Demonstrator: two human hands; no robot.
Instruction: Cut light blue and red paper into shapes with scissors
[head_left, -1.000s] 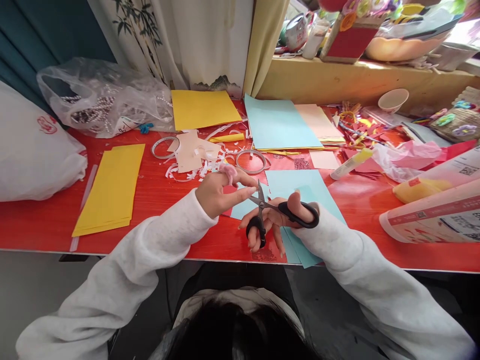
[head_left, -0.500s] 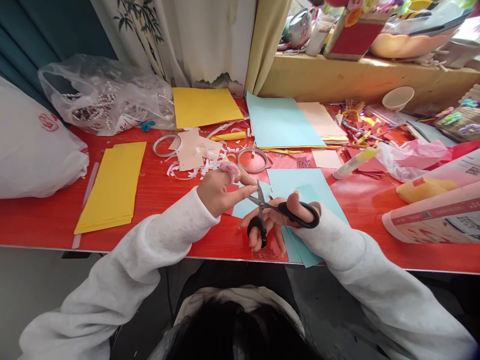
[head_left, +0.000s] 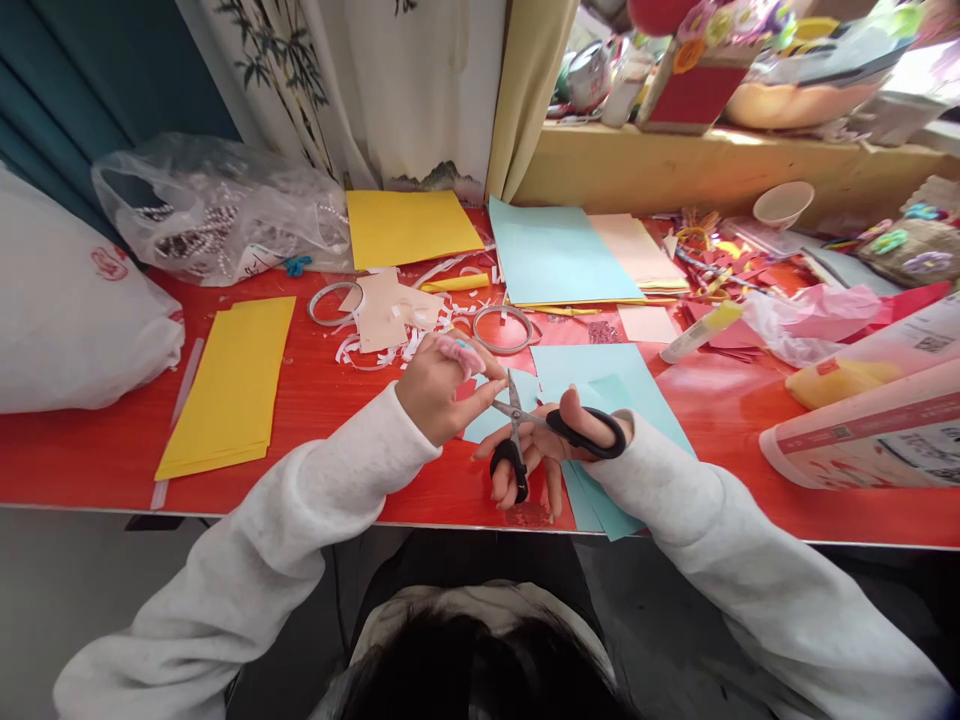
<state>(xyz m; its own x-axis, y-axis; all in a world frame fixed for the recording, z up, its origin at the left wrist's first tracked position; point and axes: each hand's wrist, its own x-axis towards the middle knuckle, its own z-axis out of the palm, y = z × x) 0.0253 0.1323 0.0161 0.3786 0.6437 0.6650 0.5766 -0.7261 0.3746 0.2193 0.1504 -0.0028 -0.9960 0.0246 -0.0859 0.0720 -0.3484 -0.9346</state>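
Note:
My right hand grips black-handled scissors, thumb and fingers through the loops, blades spread and pointing left and up. My left hand is closed in a pinch on a small pink paper piece held right at the blades. Both hands hover over light blue paper sheets lying near the front edge of the red table.
Yellow paper stacks lie at left, another yellow sheet and blue and peach sheets at the back. Tape rings, white scraps, a glue stick, plastic bags, a bowl and clutter fill the right.
The left hand's fingers have curled in closer to the scissor blades with the pink piece. The scissors have shifted slightly left. The view has tilted a little.

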